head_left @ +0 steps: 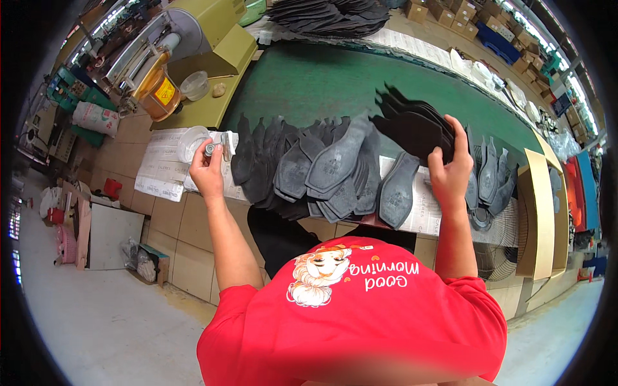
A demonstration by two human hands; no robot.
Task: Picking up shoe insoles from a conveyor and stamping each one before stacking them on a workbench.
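My right hand (452,168) grips a fanned stack of black sole-shaped pieces (415,128), thumb on the near side and fingers behind. The stack is raised above the table's right part. My left hand (208,172) pinches a small silver-grey cylindrical piece (210,149), whose exact kind I cannot make out. It is beside a clear plastic tub (191,143) at the table's left edge. Between my hands lie overlapping grey sole-shaped pieces (338,161), narrow ends pointing away from me. A separate grey sole piece (397,193) lies nearer my right hand.
A green conveyor belt (309,77) runs behind the pieces, with a dark pile of flat pieces (328,16) beyond it. An olive-green machine (222,55) stands at the far left. To the right are a cardboard box (537,219) and a fan (499,257) under the table edge.
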